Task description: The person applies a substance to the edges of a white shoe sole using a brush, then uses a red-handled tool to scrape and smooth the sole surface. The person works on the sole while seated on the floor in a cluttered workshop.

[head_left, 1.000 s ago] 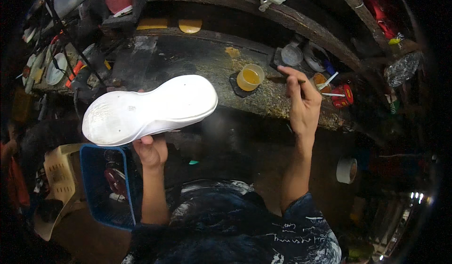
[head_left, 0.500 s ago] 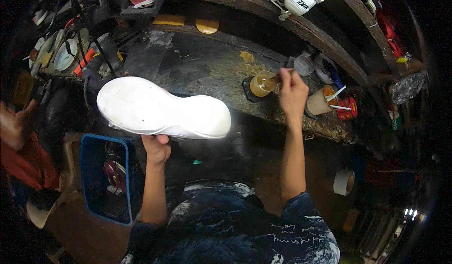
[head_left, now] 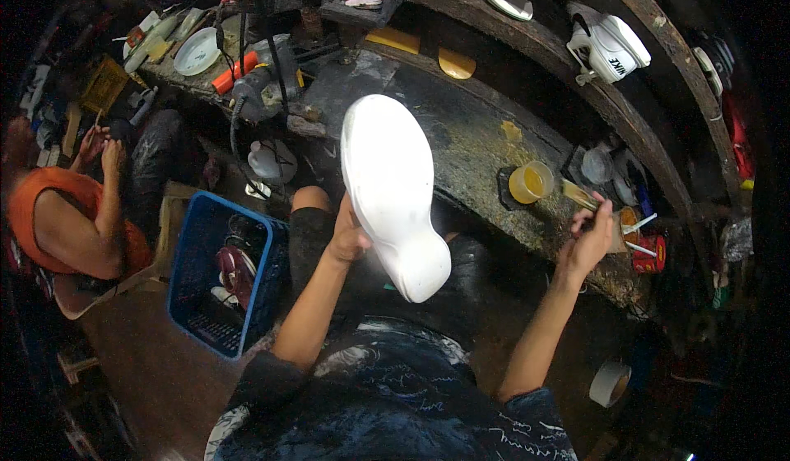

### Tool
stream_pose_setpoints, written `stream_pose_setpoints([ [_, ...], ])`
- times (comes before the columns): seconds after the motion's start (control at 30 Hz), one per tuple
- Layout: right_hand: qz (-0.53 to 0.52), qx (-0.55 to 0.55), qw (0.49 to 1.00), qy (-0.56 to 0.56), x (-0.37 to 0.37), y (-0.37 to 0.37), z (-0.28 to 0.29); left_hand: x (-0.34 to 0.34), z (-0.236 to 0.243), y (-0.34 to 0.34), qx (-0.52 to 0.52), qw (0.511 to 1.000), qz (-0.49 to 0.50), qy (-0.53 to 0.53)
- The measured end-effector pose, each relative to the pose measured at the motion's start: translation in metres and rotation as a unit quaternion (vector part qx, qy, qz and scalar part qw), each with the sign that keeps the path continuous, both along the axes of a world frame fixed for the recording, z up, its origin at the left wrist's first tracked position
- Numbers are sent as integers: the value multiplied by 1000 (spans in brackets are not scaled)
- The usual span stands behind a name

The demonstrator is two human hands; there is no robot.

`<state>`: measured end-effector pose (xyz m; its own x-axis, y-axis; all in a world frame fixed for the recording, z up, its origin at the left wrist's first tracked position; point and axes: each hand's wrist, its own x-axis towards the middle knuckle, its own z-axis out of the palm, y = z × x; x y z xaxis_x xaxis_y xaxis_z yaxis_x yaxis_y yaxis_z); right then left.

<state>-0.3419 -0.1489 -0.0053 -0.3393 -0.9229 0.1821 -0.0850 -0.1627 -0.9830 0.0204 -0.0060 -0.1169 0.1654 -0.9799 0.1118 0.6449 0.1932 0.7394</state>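
Note:
In my left hand (head_left: 349, 237) I hold a white shoe (head_left: 392, 169) with its sole turned up toward me. It stands steeply, its broad end far and its narrower end near my lap. My fingers grip it from the left side and partly vanish behind it. My right hand (head_left: 589, 243) is closed on a flat brush (head_left: 579, 195), whose bristles point up and left. Just left of the bristles, on the bench, is a small clear cup of yellow liquid (head_left: 532, 181). The brush is apart from both cup and shoe.
Right of the cup on the worn workbench (head_left: 469, 140) is a red tin (head_left: 648, 253). A white sports shoe (head_left: 611, 50) rests on the shelf above. On the floor at left stands a blue basket (head_left: 183, 276) holding shoes. A co-worker in orange (head_left: 70, 202) sits beyond it.
The shoe has swung from lying crosswise to pointing away from me. My right hand has drawn the brush out of the cup. The whole view has shifted, showing more of the left side.

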Motion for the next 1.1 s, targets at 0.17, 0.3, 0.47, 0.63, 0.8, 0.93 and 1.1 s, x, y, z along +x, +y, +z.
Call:
stream_pose_setpoints([
  [0.17, 116, 161, 974, -110, 17, 23, 3, 0, 11, -5, -12, 1000, -13, -21],
  [0.3, 143, 132, 966, -168, 55, 42, 38, 0, 23, -8, -4, 998, -35, -57],
  [0.47, 257, 23, 941, -219, 121, 58, 76, -11, 36, -6, -9, 996, -52, -70],
  [0.63, 231, 16, 951, -207, 168, 62, 70, -18, 44, 4, -25, 992, -20, -119],
  [0.8, 186, -36, 961, -203, 177, 58, 62, -13, 53, 10, -13, 988, -29, -150],
  [0.93, 138, -79, 975, -157, 172, 58, 66, -10, 65, 10, -37, 967, -1, -252],
  [1.1, 140, -95, 979, -114, 164, 62, 75, -6, 81, 7, -52, 935, 33, -349],
])
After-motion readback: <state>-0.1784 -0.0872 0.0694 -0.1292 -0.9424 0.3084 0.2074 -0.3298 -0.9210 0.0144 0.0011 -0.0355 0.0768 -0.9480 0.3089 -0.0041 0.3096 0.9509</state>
